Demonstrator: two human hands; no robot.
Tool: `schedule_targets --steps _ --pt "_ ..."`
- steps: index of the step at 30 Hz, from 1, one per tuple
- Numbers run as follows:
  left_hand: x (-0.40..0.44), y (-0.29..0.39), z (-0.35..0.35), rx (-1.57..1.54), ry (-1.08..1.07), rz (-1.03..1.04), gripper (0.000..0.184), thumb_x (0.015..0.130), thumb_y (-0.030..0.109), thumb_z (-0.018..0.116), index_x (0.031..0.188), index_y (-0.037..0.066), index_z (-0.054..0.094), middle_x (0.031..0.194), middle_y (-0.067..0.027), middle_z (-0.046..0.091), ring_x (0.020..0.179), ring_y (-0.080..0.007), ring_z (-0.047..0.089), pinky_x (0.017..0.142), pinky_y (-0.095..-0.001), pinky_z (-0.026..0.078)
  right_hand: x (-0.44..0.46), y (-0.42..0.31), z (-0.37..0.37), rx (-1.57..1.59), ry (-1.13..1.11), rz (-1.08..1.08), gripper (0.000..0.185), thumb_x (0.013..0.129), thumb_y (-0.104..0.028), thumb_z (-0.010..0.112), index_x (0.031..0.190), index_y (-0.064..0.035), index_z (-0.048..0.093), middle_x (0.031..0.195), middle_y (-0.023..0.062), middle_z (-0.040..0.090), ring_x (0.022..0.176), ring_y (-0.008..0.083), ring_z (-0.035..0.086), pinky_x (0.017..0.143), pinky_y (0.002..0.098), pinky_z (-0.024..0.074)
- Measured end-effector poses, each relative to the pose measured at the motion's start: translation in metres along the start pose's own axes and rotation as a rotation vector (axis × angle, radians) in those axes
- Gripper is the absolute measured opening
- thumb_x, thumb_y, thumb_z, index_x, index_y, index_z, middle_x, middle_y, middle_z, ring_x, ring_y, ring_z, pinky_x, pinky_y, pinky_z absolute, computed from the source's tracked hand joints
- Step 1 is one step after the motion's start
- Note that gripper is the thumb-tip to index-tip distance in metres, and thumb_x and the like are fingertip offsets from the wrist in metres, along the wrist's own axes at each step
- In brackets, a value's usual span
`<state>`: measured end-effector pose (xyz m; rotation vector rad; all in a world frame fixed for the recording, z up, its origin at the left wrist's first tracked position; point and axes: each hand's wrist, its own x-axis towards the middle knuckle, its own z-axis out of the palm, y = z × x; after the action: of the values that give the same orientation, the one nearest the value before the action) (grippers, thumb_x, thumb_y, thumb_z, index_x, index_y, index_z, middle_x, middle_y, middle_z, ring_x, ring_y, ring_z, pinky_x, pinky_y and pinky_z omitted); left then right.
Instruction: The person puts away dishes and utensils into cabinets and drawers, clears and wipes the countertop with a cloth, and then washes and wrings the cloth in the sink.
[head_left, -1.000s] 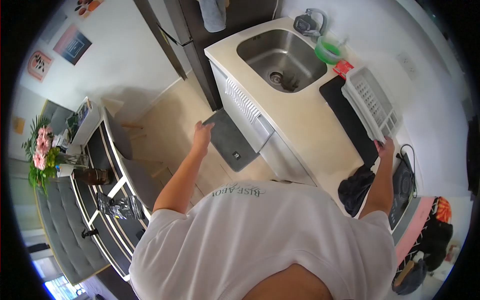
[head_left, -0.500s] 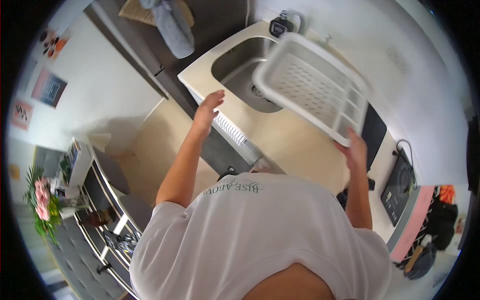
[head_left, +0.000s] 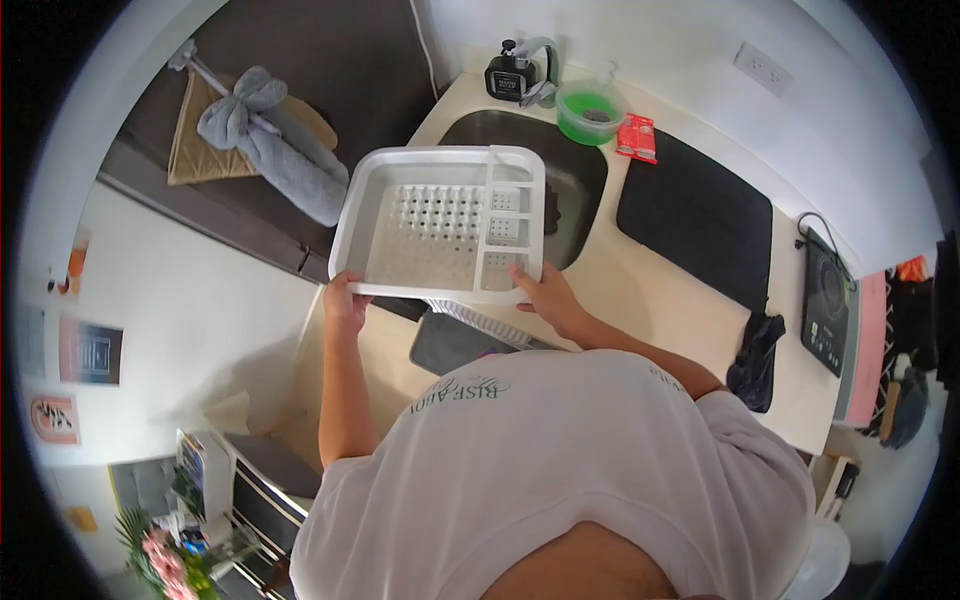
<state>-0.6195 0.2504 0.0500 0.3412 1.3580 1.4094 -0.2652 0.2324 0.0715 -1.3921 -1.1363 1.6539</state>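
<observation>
A white dish rack with a perforated base and small compartments along its right side is held up in front of me. My left hand grips its near left corner. At the near right corner my right hand has its thumb over the rim, the other fingers partly hidden below. The rack hangs over the left part of the steel sink and covers much of it. Inside the sink a dark item shows just beyond the rack's right edge; I cannot make out what it is.
Behind the sink stand a black bottle and a green tub. Red packets lie beside a black mat on the counter. Farther right is an induction cooker. A grey towel hangs at left.
The dish rack has moved left and nearer, off the right side of the sink. My left hand, free and open before, now grips it too. The view has turned.
</observation>
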Motion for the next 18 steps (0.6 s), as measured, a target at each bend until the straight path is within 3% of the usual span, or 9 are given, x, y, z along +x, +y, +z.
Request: schedule_targets --steps 4,5,6,7,8,10,14,15,18 --pt "0.045 -0.005 -0.029 -0.096 -0.013 0.027 0.018 0.073 0.006 0.051 0.09 -0.001 0.05 0.086 -0.0103 0.051 0.078 -0.0264 0.057 0.063 -0.0394 0.052 0.041 -0.017 -0.034 -0.205 -0.057 0.076 0.07 0.087 -0.065 0.038 0.109 -0.0024 0.057 0.104 0.0119 0.06 0.097 0.0216 0.057 0.073 0.0368 0.0512" --pt "0.045 -0.001 -0.029 -0.101 0.008 0.021 0.019 0.073 0.005 0.052 0.091 -0.001 0.05 0.087 -0.0105 0.051 0.08 -0.0278 0.057 0.064 -0.0397 0.053 0.069 -0.019 -0.061 -0.27 0.082 0.063 0.068 0.088 -0.066 0.036 0.102 -0.0039 0.062 0.09 0.0108 0.059 0.088 0.0184 0.056 0.072 0.0337 0.0492" --pt "0.048 0.001 -0.032 -0.093 0.02 0.027 0.02 0.072 0.005 0.052 0.091 -0.001 0.05 0.088 -0.0107 0.051 0.082 -0.0282 0.057 0.066 -0.0405 0.052 0.08 -0.047 -0.086 -0.564 0.356 0.029 0.058 0.088 -0.058 0.044 0.101 -0.0049 0.063 0.085 0.0122 0.06 0.079 0.0199 0.058 0.072 0.0332 0.0479" --pt "0.049 0.003 -0.035 -0.083 0.034 0.034 0.021 0.072 0.006 0.052 0.092 -0.001 0.05 0.088 -0.0109 0.05 0.083 -0.0287 0.057 0.068 -0.0413 0.052 0.088 -0.07 -0.121 -0.538 0.425 -0.074 0.046 0.088 -0.047 0.05 0.101 -0.0056 0.064 0.09 0.0162 0.064 0.082 0.0268 0.062 0.074 0.036 0.0476" --pt "0.052 0.005 -0.037 -0.076 0.047 0.045 0.022 0.072 0.006 0.053 0.092 -0.001 0.05 0.089 -0.0111 0.05 0.085 -0.0291 0.057 0.07 -0.0421 0.052 0.129 -0.054 -0.173 -0.585 0.605 -0.359 0.037 0.087 -0.038 0.053 0.102 -0.0061 0.064 0.097 0.0191 0.065 0.09 0.0315 0.063 0.077 0.0386 0.047" --pt "0.063 0.006 -0.049 -0.086 0.007 0.038 0.025 0.071 0.007 0.055 0.095 0.001 0.051 0.092 -0.0119 0.051 0.088 -0.0291 0.057 0.075 -0.0427 0.052 0.166 -0.068 -0.234 -0.656 0.851 -0.311 0.039 0.086 -0.037 0.052 0.105 -0.0051 0.064 0.102 0.0186 0.064 0.098 0.0317 0.061 0.081 0.0394 0.0463" --pt "0.057 0.022 -0.036 -0.153 0.019 0.018 0.032 0.071 0.009 0.058 0.102 0.004 0.052 0.1 -0.0117 0.054 0.095 -0.0283 0.056 0.084 -0.0428 0.05 0.242 -0.059 -0.319 -0.842 0.894 -0.123 0.057 0.082 -0.046 0.055 0.115 0.0014 0.057 0.114 0.0216 0.059 0.106 0.0347 0.057 0.089 0.0389 0.0453" --pt "0.058 0.025 -0.031 -0.136 0.076 0.043 0.039 0.074 0.012 0.06 0.112 0.004 0.052 0.108 -0.0101 0.056 0.099 -0.0279 0.056 0.085 -0.0417 0.05 0.251 -0.063 -0.323 -0.86 0.873 -0.032 0.066 0.08 -0.05 0.056 0.118 0.0045 0.054 0.119 0.0238 0.056 0.109 0.0354 0.055 0.092 0.0395 0.0442" --pt "0.057 0.034 -0.024 -0.167 0.123 0.005 0.045 0.078 0.018 0.063 0.119 0.005 0.05 0.112 -0.0099 0.056 0.103 -0.0283 0.056 0.084 -0.0419 0.05 0.276 -0.06 -0.326 -0.834 0.924 0.043 0.067 0.08 -0.051 0.056 0.117 0.0053 0.054 0.118 0.0253 0.055 0.111 0.0354 0.055 0.092 0.0399 0.0438"
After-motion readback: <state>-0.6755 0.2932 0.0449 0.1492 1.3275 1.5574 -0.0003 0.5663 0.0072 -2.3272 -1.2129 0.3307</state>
